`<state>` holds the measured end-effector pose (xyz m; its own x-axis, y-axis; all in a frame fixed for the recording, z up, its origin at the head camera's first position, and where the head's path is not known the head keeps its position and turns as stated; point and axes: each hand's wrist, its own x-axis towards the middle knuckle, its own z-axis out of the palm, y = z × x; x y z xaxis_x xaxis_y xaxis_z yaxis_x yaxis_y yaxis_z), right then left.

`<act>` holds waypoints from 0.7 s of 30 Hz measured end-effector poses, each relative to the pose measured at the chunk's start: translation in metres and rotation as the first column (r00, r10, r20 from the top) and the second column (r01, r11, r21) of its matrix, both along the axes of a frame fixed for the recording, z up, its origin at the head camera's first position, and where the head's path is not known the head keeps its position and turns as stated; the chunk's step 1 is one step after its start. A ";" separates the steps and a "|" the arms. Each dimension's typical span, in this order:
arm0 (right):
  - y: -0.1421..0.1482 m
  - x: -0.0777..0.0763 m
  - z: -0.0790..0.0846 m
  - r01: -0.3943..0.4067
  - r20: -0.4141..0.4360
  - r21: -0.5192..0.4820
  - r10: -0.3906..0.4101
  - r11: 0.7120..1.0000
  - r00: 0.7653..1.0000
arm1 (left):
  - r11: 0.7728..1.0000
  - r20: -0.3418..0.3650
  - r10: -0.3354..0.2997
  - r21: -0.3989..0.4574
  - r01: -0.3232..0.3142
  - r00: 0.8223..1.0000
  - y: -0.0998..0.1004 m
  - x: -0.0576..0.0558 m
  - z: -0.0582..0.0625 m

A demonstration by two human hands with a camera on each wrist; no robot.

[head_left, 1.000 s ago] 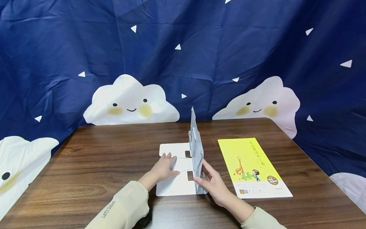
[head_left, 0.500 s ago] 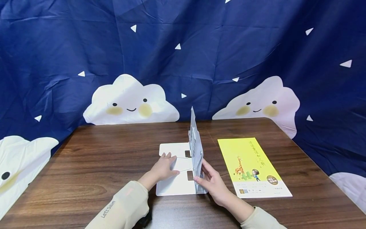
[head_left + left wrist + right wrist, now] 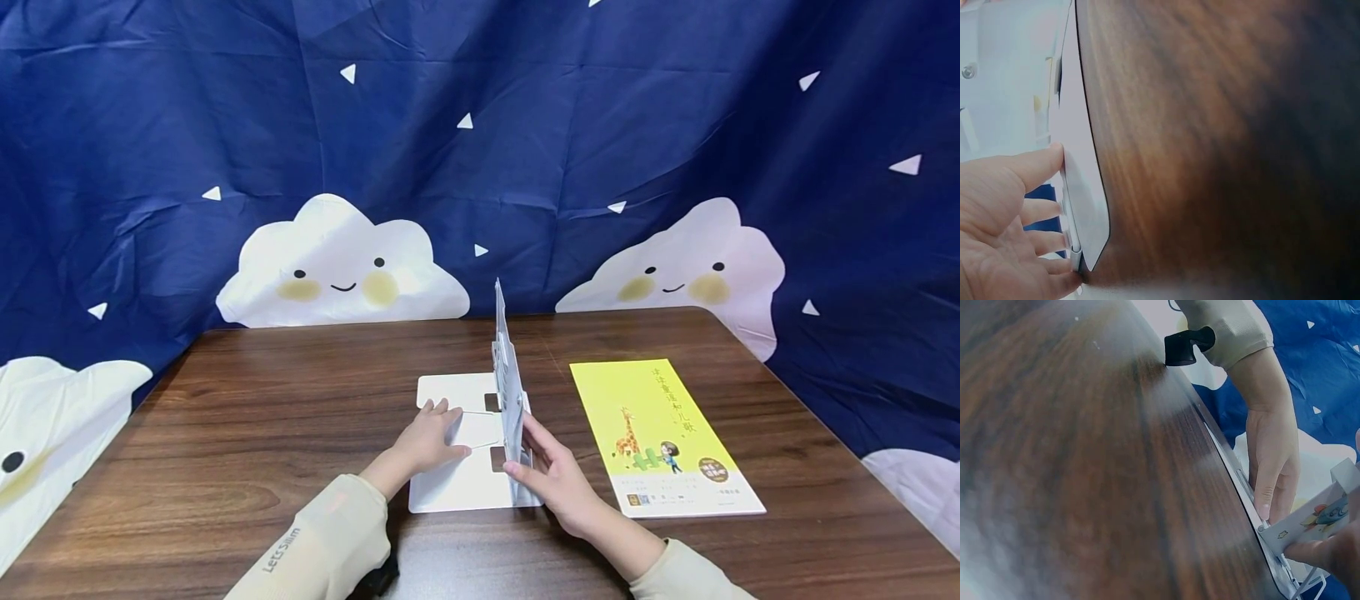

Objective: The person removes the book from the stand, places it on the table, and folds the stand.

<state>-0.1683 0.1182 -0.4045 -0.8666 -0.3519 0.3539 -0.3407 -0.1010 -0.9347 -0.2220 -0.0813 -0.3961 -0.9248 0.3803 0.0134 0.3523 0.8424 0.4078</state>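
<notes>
Folding stand (image 3: 476, 492) sits on the bench (image 3: 300, 375) between the two hands, its flat white base under the left hand and its upright panel (image 3: 512, 375) in the right. At the left, a cream sleeve (image 3: 322, 533) printed with lettering leads the arm in diagonally, with a black device (image 3: 1180, 349) at its cuff, clearest from the right wrist. Beyond it the left hand (image 3: 429, 437) rests on the base, back of the hand up, thumb reaching toward the panel, the other fingers stretched away from the body; it is not clenched. Two thin wires (image 3: 480, 413) run from beside its fingertips toward the panel. The panel, seen nearly edge-on, rises between the hands near the base's right side. The right hand (image 3: 558, 483) comes in from the near right and grasps the panel's near edge, thumb on the left, fingers on the right face. Just right of this hand, well apart from the left, a yellow booklet (image 3: 622, 383) lies flat.
</notes>
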 end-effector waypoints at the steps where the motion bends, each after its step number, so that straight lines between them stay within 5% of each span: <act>1: 0.000 0.000 0.000 0.003 -0.004 0.009 -0.003 1.000 1.000 | 1.000 -0.001 0.000 0.000 0.000 1.000 0.000 0.000 0.000; 11: -0.004 0.001 0.004 0.033 0.009 0.073 -0.034 0.997 0.999 | 0.999 -0.009 -0.023 0.027 0.023 1.000 -0.003 -0.002 -0.001; 21: -0.007 0.000 0.005 0.038 -0.018 0.100 -0.036 0.994 0.999 | 0.986 0.020 -0.023 0.165 0.019 1.000 -0.009 -0.006 -0.004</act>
